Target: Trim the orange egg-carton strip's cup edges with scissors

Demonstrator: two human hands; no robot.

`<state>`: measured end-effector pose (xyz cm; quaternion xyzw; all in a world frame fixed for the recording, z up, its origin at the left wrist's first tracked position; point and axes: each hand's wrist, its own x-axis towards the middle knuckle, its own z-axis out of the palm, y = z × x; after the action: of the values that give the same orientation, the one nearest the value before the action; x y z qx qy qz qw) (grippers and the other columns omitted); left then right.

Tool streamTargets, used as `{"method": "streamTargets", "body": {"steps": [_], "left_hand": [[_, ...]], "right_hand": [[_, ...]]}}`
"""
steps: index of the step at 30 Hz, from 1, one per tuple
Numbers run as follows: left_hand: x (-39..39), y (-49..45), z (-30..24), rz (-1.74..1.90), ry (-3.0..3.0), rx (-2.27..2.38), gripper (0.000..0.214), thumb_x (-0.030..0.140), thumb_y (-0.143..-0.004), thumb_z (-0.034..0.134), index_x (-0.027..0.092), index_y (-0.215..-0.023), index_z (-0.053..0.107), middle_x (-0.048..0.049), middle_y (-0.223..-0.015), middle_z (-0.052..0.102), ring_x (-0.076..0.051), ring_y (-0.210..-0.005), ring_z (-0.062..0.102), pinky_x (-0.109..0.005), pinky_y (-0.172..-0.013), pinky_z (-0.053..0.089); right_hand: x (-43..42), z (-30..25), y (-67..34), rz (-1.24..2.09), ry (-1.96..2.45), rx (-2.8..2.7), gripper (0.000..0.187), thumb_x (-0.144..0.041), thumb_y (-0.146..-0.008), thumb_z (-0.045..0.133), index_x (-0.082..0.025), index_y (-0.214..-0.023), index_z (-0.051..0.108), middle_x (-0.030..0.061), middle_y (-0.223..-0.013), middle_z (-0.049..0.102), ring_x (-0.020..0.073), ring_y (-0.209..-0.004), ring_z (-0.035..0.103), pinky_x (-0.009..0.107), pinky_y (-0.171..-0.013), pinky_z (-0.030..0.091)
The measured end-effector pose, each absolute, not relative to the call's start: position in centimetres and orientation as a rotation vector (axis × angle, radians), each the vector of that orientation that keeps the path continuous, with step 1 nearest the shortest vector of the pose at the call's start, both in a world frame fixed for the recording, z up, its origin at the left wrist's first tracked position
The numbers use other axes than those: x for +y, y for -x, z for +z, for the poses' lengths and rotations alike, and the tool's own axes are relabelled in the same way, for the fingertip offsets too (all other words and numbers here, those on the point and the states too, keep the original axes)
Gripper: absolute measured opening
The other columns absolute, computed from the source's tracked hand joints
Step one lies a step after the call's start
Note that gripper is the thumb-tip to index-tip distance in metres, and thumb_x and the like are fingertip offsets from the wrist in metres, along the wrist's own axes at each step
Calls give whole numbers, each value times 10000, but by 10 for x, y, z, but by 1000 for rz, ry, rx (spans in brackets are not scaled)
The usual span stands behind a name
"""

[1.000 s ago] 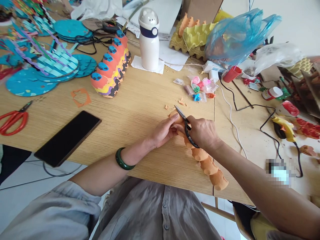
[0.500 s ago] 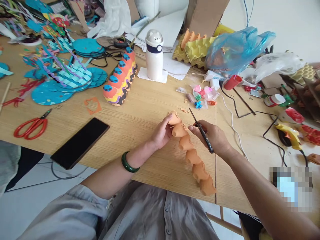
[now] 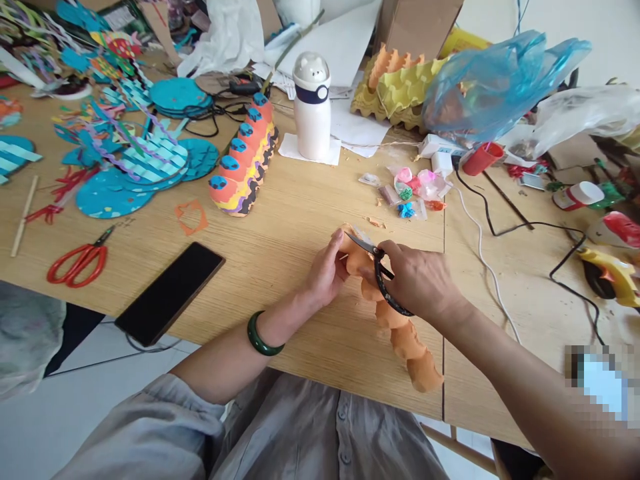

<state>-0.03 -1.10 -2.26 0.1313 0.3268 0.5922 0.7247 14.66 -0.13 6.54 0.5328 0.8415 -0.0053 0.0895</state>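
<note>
An orange egg carton strip [image 3: 395, 313] runs slantwise across the table toward its front edge, with a row of humped cups. Its far end is gripped by my left hand [image 3: 327, 267], thumb on top and fingers curled at the side. My right hand [image 3: 420, 277] is closed on black-handled scissors [image 3: 361, 244]. Their blades lie over the far cup, close to my left thumb; whether they cut into it I cannot tell. Small orange scraps [image 3: 375, 223] lie just beyond the strip.
A painted egg carton caterpillar [image 3: 243, 157], a white bottle [image 3: 313, 127] and a phone [image 3: 170, 292] stand or lie leftward. Red-handled scissors [image 3: 83, 260] are farther left. Small packets [image 3: 417, 190], cables and a yellow glue gun [image 3: 613, 273] are on the right.
My right hand has turned and moved left, bringing the scissors from beside the strip onto its far cup. My left hand keeps its hold. The whole view has shifted slightly.
</note>
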Motion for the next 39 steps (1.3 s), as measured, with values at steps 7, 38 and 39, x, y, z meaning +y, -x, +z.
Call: {"method": "streamTargets", "body": {"steps": [7, 38, 39], "left_hand": [[-11, 1, -19, 1313, -283, 759, 488, 613, -950, 578, 168, -1051, 750, -68, -1004, 784, -166, -927, 735, -235, -767, 557], [-17, -4, -19, 1273, -223, 707, 324, 408, -995, 577, 148, -977, 770, -43, -917, 764, -101, -850, 692, -179, -715, 530], [-17, -5, -19, 1267, -236, 693, 329, 405, -995, 575, 143, -962, 771, -40, -875, 752, -98, -821, 683, -176, -687, 520]], "right_hand": [[3, 64, -134, -35, -1550, 2422, 641, -700, -996, 388, -137, -1214, 604, 152, -965, 790, 293, -819, 739, 318, -550, 163], [6, 58, -132, -71, -1475, 2377, 829, -755, -1010, 137, -115, -1120, 651, 212, -893, 776, 303, -776, 729, 309, -577, 184], [6, 59, -131, -87, -1475, 2384, 822, -758, -1008, 146, -117, -1138, 644, 210, -915, 776, 300, -779, 727, 309, -583, 183]]}}
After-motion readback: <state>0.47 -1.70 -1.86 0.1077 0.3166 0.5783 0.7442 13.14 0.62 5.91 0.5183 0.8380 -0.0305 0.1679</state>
